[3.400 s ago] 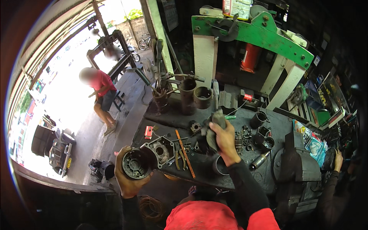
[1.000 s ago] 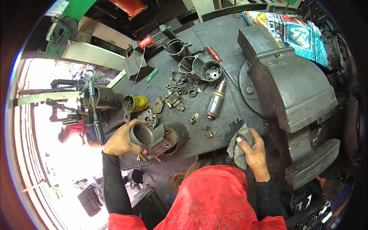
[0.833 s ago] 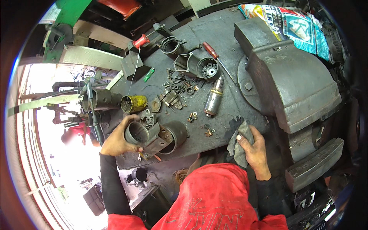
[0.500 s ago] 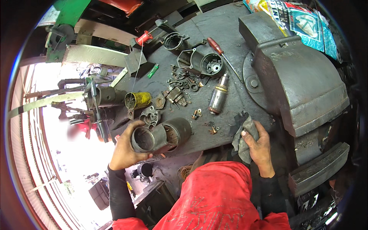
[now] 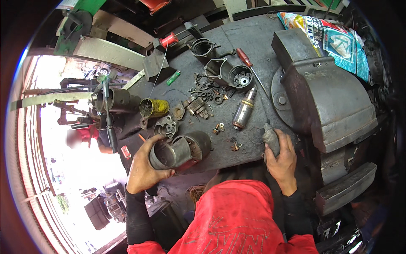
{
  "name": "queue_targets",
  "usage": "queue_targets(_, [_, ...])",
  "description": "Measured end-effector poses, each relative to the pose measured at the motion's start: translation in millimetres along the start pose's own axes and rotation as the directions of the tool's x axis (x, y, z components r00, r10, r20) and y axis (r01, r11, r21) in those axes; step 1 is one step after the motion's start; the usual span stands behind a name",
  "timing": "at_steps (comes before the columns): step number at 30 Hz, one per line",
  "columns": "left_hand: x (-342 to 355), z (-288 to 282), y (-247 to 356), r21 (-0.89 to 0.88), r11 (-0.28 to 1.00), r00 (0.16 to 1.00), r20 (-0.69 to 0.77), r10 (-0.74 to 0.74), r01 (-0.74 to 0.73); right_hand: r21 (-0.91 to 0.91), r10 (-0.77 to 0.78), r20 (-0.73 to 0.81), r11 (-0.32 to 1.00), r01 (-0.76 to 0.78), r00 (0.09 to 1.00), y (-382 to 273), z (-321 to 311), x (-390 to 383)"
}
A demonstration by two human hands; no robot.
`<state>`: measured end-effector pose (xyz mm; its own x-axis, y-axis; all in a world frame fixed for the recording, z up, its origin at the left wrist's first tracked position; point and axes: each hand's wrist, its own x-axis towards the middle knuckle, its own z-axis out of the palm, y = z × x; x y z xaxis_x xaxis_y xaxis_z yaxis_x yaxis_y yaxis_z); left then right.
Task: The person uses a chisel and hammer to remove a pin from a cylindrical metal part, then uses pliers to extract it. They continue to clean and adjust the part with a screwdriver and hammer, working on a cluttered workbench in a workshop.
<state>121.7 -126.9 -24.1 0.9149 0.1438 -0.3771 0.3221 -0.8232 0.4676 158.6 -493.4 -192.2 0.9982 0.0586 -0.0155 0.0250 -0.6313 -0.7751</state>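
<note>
My left hand (image 5: 143, 169) grips a grey metal cylindrical motor housing (image 5: 198, 146) by its open left end. The housing lies on its side at the near edge of the dark workbench (image 5: 253, 108), a cutout in its wall. To the right, my right hand (image 5: 282, 163) is closed round a bunched grey rag (image 5: 270, 136) over the bench's near edge. Beyond the housing lie a cast metal end cover (image 5: 166, 126) and a yellow can (image 5: 154, 108). An armature (image 5: 245, 111) rests in the middle of the bench, with small bolts and washers (image 5: 235, 145) nearer me.
A large vise (image 5: 334, 97) stands at the right, with a red-handled screwdriver (image 5: 244, 57) beside it. Further back are another housing (image 5: 241, 77) and several loose small parts (image 5: 205, 86). A red spool (image 5: 169, 40) has a line running down from it. Someone in red (image 5: 86, 134) is at the left.
The rag has become more bunched inside my right hand, which has shifted slightly left. My left hand still holds the housing, turned a little. The whole view has tilted somewhat.
</note>
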Motion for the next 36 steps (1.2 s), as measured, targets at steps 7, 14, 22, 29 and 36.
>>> queue_targets(7, [-6.1,-1.0,-12.4,-0.127,0.992,0.999,-0.043,0.019,-0.024,-0.315,-0.179,-0.034,0.936,0.160,0.983,5.4,24.9,6.8])
queue_targets(14, [-0.1,3.1,-20.5,-0.359,0.933,0.996,-0.079,-0.032,0.002,-0.361,-0.159,0.156,0.910,0.206,0.975,13.1,38.7,3.7])
queue_targets(22, [-0.7,16.1,-39.4,-0.409,0.907,0.982,-0.185,0.026,-0.101,-0.258,-0.224,0.217,0.926,0.277,0.950,0.0,30.5,12.4])
queue_targets(29, [-9.5,24.6,-51.6,-0.585,0.804,0.975,-0.219,-0.032,-0.106,-0.050,-0.231,-0.087,0.973,0.227,0.969,-17.8,34.8,88.4])
queue_targets(36, [-74.6,31.7,-69.4,-0.645,0.754,0.835,-0.479,-0.270,-0.125,-0.191,-0.191,0.029,0.962,0.193,0.981,-14.7,12.1,52.0])
